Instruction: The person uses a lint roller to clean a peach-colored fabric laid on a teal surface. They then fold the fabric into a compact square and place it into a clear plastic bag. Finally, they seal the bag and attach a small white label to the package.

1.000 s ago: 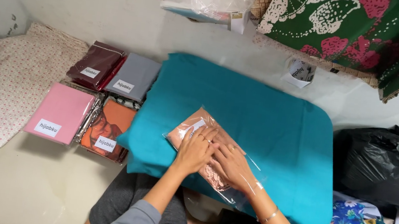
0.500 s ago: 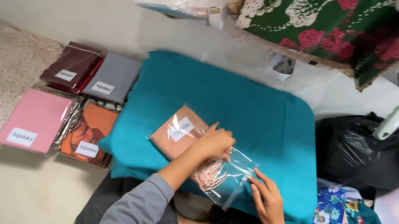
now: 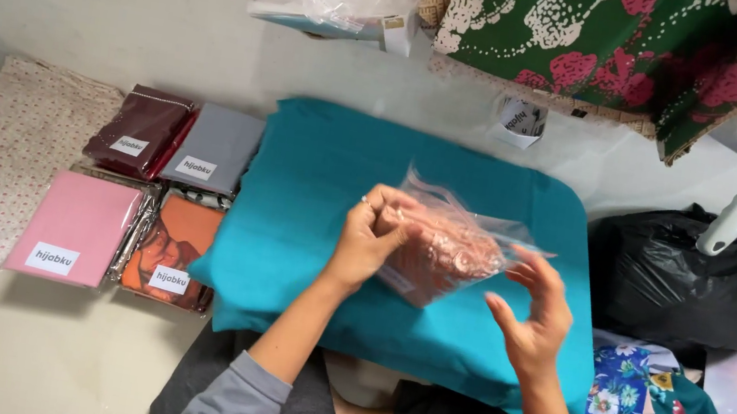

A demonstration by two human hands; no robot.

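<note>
At the left of the scene lay four packed cloths, the pink packet (image 3: 75, 228) nearest. Over the teal cushion (image 3: 315, 180), the left hand (image 3: 371, 236) pinched one end of the clear bag (image 3: 450, 243) holding a folded peach cloth, lifted off the surface. The right hand (image 3: 534, 317) hovered just beside its right edge, fingers spread, holding nothing. The bagging seemed mid-way; closing it would likely call for both hands.

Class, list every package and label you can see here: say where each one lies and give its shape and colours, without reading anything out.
Clear bag of peach cloth: lifted over teal cushion, left hand gripping.
Maroon packet: floor, back left, white label.
Grey packet: beside maroon.
Pink packet: front left, square.
Orange packet: beside pink.
White tag: under patterned cloth.
</note>
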